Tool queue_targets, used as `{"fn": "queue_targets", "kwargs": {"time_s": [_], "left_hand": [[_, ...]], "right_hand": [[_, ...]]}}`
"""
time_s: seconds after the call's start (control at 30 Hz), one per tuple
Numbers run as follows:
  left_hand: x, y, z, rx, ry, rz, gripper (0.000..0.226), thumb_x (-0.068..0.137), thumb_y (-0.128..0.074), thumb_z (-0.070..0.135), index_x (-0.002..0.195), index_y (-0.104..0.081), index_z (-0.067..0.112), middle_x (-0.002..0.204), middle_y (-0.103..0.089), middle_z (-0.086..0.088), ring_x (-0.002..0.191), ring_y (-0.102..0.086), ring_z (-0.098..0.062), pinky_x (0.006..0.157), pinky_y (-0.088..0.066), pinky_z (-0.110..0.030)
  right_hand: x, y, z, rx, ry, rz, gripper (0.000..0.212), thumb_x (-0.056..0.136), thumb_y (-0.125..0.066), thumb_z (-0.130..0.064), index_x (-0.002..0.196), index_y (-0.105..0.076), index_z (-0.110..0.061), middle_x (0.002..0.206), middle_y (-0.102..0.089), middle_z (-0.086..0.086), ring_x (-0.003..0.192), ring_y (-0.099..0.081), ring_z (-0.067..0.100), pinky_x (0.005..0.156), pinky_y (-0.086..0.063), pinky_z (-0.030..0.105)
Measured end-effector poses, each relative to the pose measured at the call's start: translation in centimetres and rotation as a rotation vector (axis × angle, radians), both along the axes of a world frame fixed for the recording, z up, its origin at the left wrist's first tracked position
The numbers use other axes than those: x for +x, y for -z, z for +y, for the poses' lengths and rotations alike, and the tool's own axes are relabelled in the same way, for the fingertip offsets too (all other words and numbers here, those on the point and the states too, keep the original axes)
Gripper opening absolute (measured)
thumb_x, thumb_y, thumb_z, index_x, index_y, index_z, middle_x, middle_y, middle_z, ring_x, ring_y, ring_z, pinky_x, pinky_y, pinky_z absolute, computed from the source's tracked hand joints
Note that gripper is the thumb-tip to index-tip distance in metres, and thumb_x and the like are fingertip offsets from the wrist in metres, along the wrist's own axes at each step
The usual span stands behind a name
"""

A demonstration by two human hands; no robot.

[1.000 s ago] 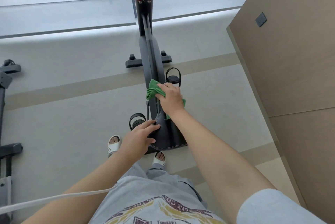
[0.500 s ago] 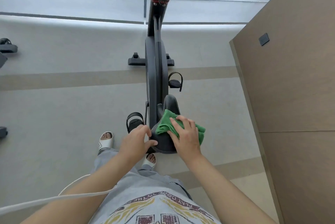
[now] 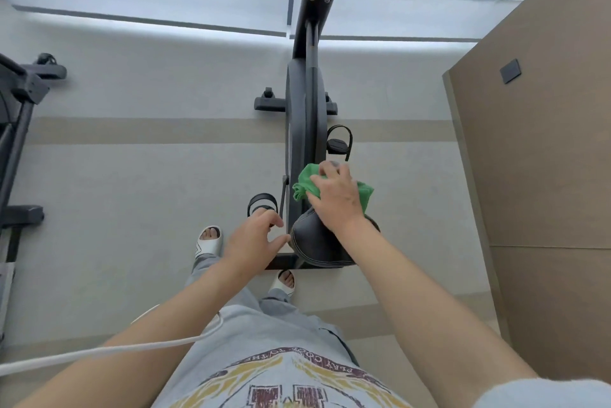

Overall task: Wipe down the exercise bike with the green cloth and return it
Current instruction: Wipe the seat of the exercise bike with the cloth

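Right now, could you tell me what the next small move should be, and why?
Probably draw the right hand and green cloth back along the saddle: the cloth sits at its front end, and the rear looks uncovered.

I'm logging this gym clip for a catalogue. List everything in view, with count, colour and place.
exercise bike: one, dark grey, centre, standing on the floor
saddle: one, black, near end of the bike
green cloth: one, on the front of the saddle
pedals: two, black, one each side of the bike
other equipment: dark grey frame, left edge
wall panel: one, brown, right
cable: one, white, lower left
sandals: two, white, on the person's feet
left hand: one, fingers loose, beside the saddle
right hand: one, presses the cloth
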State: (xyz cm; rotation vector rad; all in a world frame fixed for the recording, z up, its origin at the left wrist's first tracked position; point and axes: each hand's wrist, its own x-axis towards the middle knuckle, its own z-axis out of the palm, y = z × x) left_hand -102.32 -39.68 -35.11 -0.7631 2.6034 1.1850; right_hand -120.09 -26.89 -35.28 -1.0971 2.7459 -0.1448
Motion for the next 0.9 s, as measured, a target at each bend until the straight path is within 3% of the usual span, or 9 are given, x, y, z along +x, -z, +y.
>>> {"fn": "queue_targets", "kwargs": {"time_s": [0.17, 0.3, 0.47, 0.53, 0.67, 0.8, 0.9], "left_hand": [[-0.1, -0.8, -0.7, 0.052, -0.055, 0.203, 0.016, 0.094, -0.070, 0.014, 0.104, -0.066, 0.026, 0.102, -0.064, 0.014, 0.087, -0.064, -0.007, 0.077, -0.058, -0.039], [-0.5, -0.9, -0.4, 0.109, 0.030, 0.270, 0.019, 0.092, -0.061, 0.017, 0.104, -0.061, 0.033, 0.103, -0.062, 0.011, 0.091, -0.064, -0.013, 0.079, -0.058, -0.046], [-0.3, -0.4, 0.4, 0.114, 0.093, 0.281, 0.026, 0.091, -0.064, 0.015, 0.107, -0.061, 0.035, 0.107, -0.058, 0.013, 0.096, -0.064, -0.015, 0.082, -0.057, -0.045], [-0.2, -0.1, 0.7, 0.126, 0.113, 0.264, 0.024, 0.090, -0.063, 0.018, 0.108, -0.064, 0.033, 0.110, -0.059, 0.012, 0.099, -0.063, -0.016, 0.084, -0.057, -0.045], [-0.1, 0.1, 1.6, 0.126, 0.201, 0.209, 0.027, 0.093, -0.068, 0.018, 0.116, -0.067, 0.032, 0.121, -0.058, 0.015, 0.110, -0.061, -0.013, 0.095, -0.056, -0.042], [-0.5, 0.0, 2.8, 0.039, 0.307, 0.117, 0.033, 0.094, -0.072, 0.020, 0.126, -0.069, 0.027, 0.132, -0.057, 0.013, 0.123, -0.054, -0.015, 0.104, -0.051, -0.041], [-0.7, -0.1, 3.0, -0.009, 0.352, 0.104, 0.036, 0.092, -0.074, 0.019, 0.127, -0.069, 0.026, 0.133, -0.055, 0.010, 0.121, -0.055, -0.018, 0.102, -0.052, -0.039]], "right_hand": [[6.8, -0.5, 3.0, -0.160, 0.012, -0.127, 0.037, 0.097, -0.067, -0.040, 0.126, -0.071, -0.018, 0.123, -0.060, -0.001, 0.102, -0.047, 0.024, 0.082, -0.052, 0.043], [10.6, -0.5, 6.8, -0.300, -0.043, -0.174, 0.039, 0.093, -0.074, -0.030, 0.131, -0.071, -0.019, 0.125, -0.059, -0.004, 0.099, -0.049, 0.022, 0.085, -0.053, 0.041], [10.6, 0.7, 13.7, -0.346, -0.185, -0.103, 0.036, 0.101, -0.060, -0.023, 0.136, -0.070, -0.021, 0.132, -0.062, 0.004, 0.102, -0.056, 0.029, 0.095, -0.051, 0.042], [9.1, 1.1, 14.6, -0.357, -0.109, -0.054, 0.039, 0.098, -0.062, -0.018, 0.136, -0.070, -0.020, 0.131, -0.063, 0.005, 0.103, -0.055, 0.029, 0.094, -0.051, 0.040], [5.8, 1.0, 11.8, -0.418, 0.257, -0.084, 0.042, 0.090, -0.078, -0.012, 0.132, -0.073, -0.020, 0.123, -0.063, 0.000, 0.103, -0.051, 0.027, 0.086, -0.055, 0.041], [1.6, 0.6, 7.3, -0.419, 0.422, -0.211, 0.041, 0.097, -0.074, -0.024, 0.138, -0.069, -0.022, 0.123, -0.061, -0.002, 0.111, -0.052, 0.025, 0.086, -0.049, 0.036], [-1.0, 0.7, 6.1, -0.469, 0.494, -0.353, 0.043, 0.101, -0.069, -0.032, 0.142, -0.065, -0.022, 0.125, -0.063, 0.000, 0.117, -0.058, 0.026, 0.091, -0.047, 0.035]]}}
